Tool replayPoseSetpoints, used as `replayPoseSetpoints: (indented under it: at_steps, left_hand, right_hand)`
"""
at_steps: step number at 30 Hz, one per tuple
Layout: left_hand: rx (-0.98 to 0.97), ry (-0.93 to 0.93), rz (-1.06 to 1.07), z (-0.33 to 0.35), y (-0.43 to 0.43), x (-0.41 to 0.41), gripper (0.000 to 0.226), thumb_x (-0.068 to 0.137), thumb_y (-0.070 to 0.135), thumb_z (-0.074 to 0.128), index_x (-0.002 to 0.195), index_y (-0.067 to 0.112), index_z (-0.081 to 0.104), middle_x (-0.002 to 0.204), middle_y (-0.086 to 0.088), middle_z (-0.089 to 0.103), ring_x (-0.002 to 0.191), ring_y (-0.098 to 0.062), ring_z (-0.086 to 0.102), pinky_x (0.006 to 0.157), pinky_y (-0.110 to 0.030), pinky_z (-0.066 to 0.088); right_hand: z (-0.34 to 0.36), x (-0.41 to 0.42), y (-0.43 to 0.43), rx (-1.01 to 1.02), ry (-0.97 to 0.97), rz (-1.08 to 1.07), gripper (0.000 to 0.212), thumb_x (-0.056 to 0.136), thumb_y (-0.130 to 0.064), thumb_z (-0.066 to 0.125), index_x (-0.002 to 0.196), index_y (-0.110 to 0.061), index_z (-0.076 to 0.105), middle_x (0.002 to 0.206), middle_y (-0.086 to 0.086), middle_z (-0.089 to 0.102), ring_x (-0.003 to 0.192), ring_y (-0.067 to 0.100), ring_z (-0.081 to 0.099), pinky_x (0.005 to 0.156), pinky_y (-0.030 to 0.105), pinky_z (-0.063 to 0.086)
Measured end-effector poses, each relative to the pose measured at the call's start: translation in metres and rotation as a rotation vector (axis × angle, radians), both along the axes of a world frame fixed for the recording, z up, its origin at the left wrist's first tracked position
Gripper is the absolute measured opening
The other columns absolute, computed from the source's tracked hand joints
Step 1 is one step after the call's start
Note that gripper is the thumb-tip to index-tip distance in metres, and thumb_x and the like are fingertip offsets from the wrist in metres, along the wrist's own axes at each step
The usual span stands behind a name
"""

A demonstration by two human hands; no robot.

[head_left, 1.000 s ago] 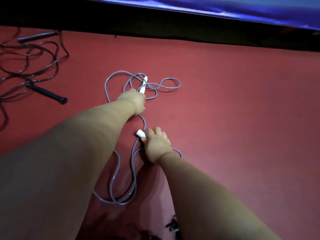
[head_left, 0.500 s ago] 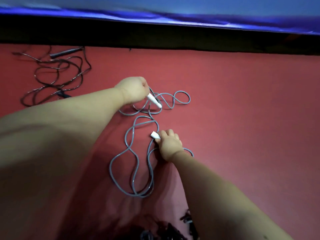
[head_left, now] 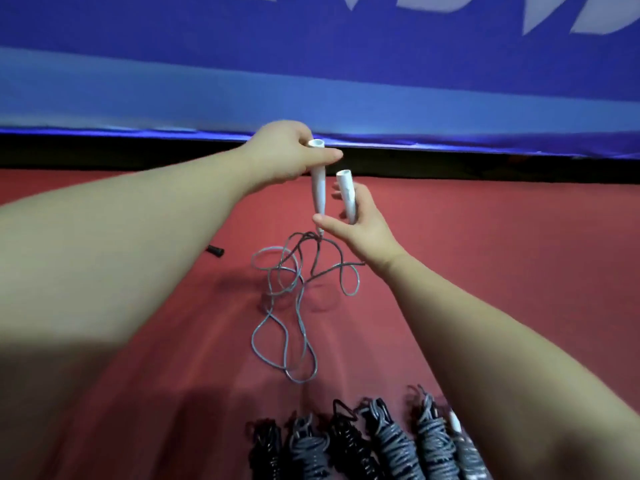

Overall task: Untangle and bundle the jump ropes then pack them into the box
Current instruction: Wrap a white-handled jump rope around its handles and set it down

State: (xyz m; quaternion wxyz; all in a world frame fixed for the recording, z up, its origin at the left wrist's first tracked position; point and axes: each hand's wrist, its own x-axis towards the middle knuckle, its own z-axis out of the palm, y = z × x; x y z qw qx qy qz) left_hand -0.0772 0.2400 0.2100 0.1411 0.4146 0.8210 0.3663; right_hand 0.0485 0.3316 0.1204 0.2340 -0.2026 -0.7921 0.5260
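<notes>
A grey jump rope [head_left: 287, 306] hangs in tangled loops from two white handles down onto the red floor mat [head_left: 485, 271]. My left hand [head_left: 287, 154] grips one white handle [head_left: 318, 188] near its top, held upright in the air. My right hand [head_left: 356, 223] holds the other white handle [head_left: 348, 195] just to the right, the two handles side by side and a little apart. Several bundled ropes [head_left: 374, 445], black and grey, lie in a row at the bottom edge. No box is in view.
A blue padded wall [head_left: 311, 64] with a dark gap under it runs along the far side of the mat. The end of a black handle [head_left: 215, 251] pokes out behind my left forearm.
Both hands have lifted the white handles off the mat and brought them together in the air. The rope now dangles under them. The view tilted up and the bundled ropes came into sight.
</notes>
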Motion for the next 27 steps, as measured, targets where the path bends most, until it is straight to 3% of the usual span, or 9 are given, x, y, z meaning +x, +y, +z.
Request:
replayPoseSetpoints:
  at_steps: [2,5,9,12,14,18,22,25,27]
  left_hand:
    - [-0.002,0.111,-0.019,0.033,-0.006,0.023,0.039,0.085,0.051,0.061,0.081,0.014,0.049,0.070,-0.002,0.045,0.059,-0.016,0.040,0.053,-0.026,0.032]
    - [0.058,0.167,-0.044,0.071,-0.020,0.049,0.037,0.091,0.051,0.052,0.084,0.015,0.051,0.072,0.002,0.051,0.061,-0.013,0.047,0.062,-0.028,0.038]
    - [0.251,-0.087,-0.050,0.082,-0.047,0.063,0.017,0.097,0.032,0.051,0.107,0.017,0.049,0.090,0.004,0.057,0.077,-0.009,0.055,0.064,-0.019,0.043]
    - [0.100,-0.331,-0.189,0.051,-0.073,0.070,0.057,0.085,-0.001,0.063,0.135,0.014,0.037,0.124,-0.002,0.054,0.113,-0.015,0.050,0.090,-0.026,0.041]
    - [0.018,-0.379,-0.291,0.037,-0.085,0.085,0.076,0.078,-0.003,0.070,0.142,0.014,0.033,0.136,-0.003,0.049,0.128,-0.015,0.041,0.104,-0.028,0.035]
    - [0.198,-0.373,-0.298,0.056,-0.085,0.110,0.039,0.065,0.014,0.065,0.103,0.014,0.061,0.095,0.001,0.068,0.094,-0.009,0.060,0.094,-0.027,0.044]
    - [0.316,-0.328,-0.148,0.083,-0.087,0.122,0.037,0.081,0.016,0.055,0.117,0.010,0.054,0.084,-0.008,0.071,0.079,-0.017,0.067,0.075,-0.032,0.051]
    - [0.338,-0.300,-0.106,0.091,-0.100,0.129,0.043,0.087,0.022,0.053,0.127,0.014,0.039,0.103,-0.011,0.064,0.087,-0.021,0.063,0.079,-0.037,0.052]
    - [0.349,-0.315,-0.080,0.093,-0.110,0.130,0.032,0.091,0.011,0.047,0.122,0.011,0.039,0.094,-0.012,0.056,0.075,-0.022,0.054,0.072,-0.039,0.048]
  right_hand:
    - [0.030,0.008,-0.014,-0.033,0.018,0.020,0.036,0.083,-0.018,0.070,0.113,-0.016,0.050,0.097,-0.005,0.057,0.080,0.005,0.053,0.068,0.010,0.043]
    - [0.060,0.019,-0.028,0.002,0.083,-0.094,0.018,0.088,-0.022,0.064,0.097,-0.016,0.049,0.082,-0.001,0.054,0.073,0.014,0.048,0.067,0.027,0.041]
    - [0.100,0.033,-0.047,-0.067,0.158,-0.115,0.010,0.094,-0.024,0.053,0.091,-0.017,0.046,0.077,0.001,0.053,0.066,0.014,0.045,0.064,0.028,0.039]
    - [0.135,0.045,-0.062,-0.118,0.250,-0.039,0.010,0.098,-0.019,0.046,0.089,-0.018,0.043,0.074,-0.001,0.050,0.063,0.011,0.048,0.066,0.025,0.042]
    - [0.156,0.050,-0.071,-0.076,0.251,0.032,0.007,0.098,-0.018,0.046,0.092,-0.018,0.043,0.075,-0.002,0.052,0.068,0.011,0.055,0.075,0.028,0.047]
    - [0.191,0.054,-0.092,0.209,0.042,0.031,0.018,0.098,-0.031,0.043,0.111,-0.018,0.046,0.085,-0.014,0.057,0.084,0.004,0.054,0.078,0.011,0.041]
    - [0.202,0.048,-0.108,0.399,-0.106,-0.130,0.022,0.095,-0.042,0.042,0.098,-0.021,0.044,0.104,0.001,0.056,0.108,0.027,0.051,0.097,0.047,0.040]
    - [0.210,0.051,-0.120,0.486,-0.141,-0.196,0.029,0.093,-0.047,0.041,0.082,-0.020,0.043,0.108,0.006,0.051,0.109,0.028,0.048,0.095,0.049,0.040]
    - [0.218,0.056,-0.125,0.496,-0.135,-0.150,0.036,0.092,-0.051,0.039,0.069,-0.024,0.039,0.100,0.003,0.047,0.104,0.027,0.048,0.094,0.048,0.042]
